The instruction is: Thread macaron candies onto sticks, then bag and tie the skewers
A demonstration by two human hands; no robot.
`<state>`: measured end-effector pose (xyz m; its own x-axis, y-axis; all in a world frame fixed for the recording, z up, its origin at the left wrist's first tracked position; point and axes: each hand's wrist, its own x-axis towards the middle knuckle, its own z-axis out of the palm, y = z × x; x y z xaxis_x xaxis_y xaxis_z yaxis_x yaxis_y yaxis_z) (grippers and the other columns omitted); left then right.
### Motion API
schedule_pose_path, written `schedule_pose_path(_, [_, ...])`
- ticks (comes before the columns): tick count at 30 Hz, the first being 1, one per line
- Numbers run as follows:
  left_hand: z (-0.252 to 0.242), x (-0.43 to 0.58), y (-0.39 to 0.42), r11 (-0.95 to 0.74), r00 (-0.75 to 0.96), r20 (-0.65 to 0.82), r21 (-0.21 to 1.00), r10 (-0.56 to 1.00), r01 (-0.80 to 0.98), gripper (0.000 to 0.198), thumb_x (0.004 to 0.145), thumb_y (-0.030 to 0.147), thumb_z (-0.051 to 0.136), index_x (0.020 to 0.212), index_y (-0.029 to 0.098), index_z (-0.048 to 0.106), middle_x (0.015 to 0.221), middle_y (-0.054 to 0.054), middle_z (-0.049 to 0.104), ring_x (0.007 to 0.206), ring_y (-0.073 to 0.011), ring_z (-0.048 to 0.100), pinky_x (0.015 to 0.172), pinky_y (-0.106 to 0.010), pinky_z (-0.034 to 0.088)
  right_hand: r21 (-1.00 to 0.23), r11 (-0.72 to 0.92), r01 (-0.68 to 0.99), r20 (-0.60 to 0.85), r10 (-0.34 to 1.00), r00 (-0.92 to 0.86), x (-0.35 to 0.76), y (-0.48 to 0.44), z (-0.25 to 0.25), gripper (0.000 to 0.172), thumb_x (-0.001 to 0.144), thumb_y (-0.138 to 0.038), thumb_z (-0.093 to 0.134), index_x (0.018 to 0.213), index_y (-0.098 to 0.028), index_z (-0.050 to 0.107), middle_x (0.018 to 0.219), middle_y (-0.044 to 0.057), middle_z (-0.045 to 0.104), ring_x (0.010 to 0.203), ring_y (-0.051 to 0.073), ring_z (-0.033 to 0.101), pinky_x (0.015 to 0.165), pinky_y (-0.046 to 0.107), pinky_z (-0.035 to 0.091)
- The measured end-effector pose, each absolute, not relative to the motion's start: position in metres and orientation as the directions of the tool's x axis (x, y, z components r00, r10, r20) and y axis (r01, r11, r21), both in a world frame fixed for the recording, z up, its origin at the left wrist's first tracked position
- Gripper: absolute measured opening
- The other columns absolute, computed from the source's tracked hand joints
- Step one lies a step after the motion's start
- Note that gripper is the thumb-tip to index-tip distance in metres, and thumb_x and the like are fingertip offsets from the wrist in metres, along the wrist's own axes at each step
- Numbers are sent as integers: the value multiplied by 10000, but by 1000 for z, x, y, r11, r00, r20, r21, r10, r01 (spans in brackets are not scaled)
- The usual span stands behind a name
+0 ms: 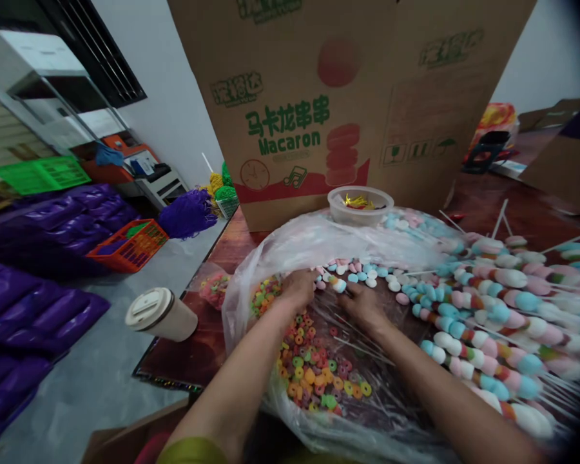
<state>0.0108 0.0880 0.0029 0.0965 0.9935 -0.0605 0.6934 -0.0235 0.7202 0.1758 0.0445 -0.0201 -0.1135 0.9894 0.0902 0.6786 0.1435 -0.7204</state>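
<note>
Here the left hand and right hand curl over loose marshmallows on a plastic bag; gripping or not, I cannot tell.

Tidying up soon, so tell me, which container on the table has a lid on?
The beige paper cup at the left edge of the table, lid on. The clear plastic bowl by the carton is open.

That big cardboard box in front of you reads "Macaron" in green under "马卡龙串串"; its other logos are too blurry.
</note>
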Motion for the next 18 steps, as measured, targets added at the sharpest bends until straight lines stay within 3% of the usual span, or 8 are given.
schedule_pose_path(3, [0, 9, 92, -68, 147, -69, 642, 987, 764, 43, 614, 161, 625, 628, 199, 641, 774, -72, 666, 891, -242, 586, 817, -321, 401, -725, 224, 651, 111, 971, -210, 159, 76, -21, 238, 765, -221, 459, 912, -215, 646, 866, 28, 676, 778, 167, 585, 701, 243, 411])
schedule_pose_path(8, [-6, -2, 77, -128, 189, -35, 614, 981, 779, 65, 635, 197, 619, 693, 209, 644, 861, -60, 656, 918, -224, 565, 877, -321, 372, -740, 247, 626, 95, 959, -266, 147, 86, -29, 178, 715, -182, 514, 832, -146, 643, 860, 79, 658, 817, 183, 563, 747, 262, 386])
schedule_pose_path(13, [-3, -2, 58, -87, 97, 27, 717, 995, 692, 122, 706, 265, 571, 774, 189, 637, 778, -39, 650, 797, -185, 575, 766, -294, 427, -810, 235, 537, 121, 963, -240, 167, 58, -16, 236, 722, -181, 500, 935, -151, 597, 896, 59, 644, 832, 171, 550, 772, 270, 392])
schedule_pose_path(16, [-1, 10, 31, -42, 21, 37, 801, 999, 598, 254, 779, 320, 486, 917, 146, 611, 763, -46, 647, 675, -146, 576, 631, -247, 448, -863, 233, 449, 152, 966, -209, 178, 22, -5, 249, 790, -303, 476, 971, -152, 556, 891, 52, 630, 795, 162, 558, 723, 262, 429])
schedule_pose_path(18, [1, 24, 8, 2, -25, 10, 897, 1000, 443, 271, 779, 327, 485, 904, 123, 613, 734, -45, 645, 616, -128, 567, 577, -224, 442, -908, 214, 361, 160, 972, -174, 179, -4, 0, 296, 828, -384, 436, 985, -151, 530, 892, 52, 620, 794, 157, 561, 712, 259, 446])
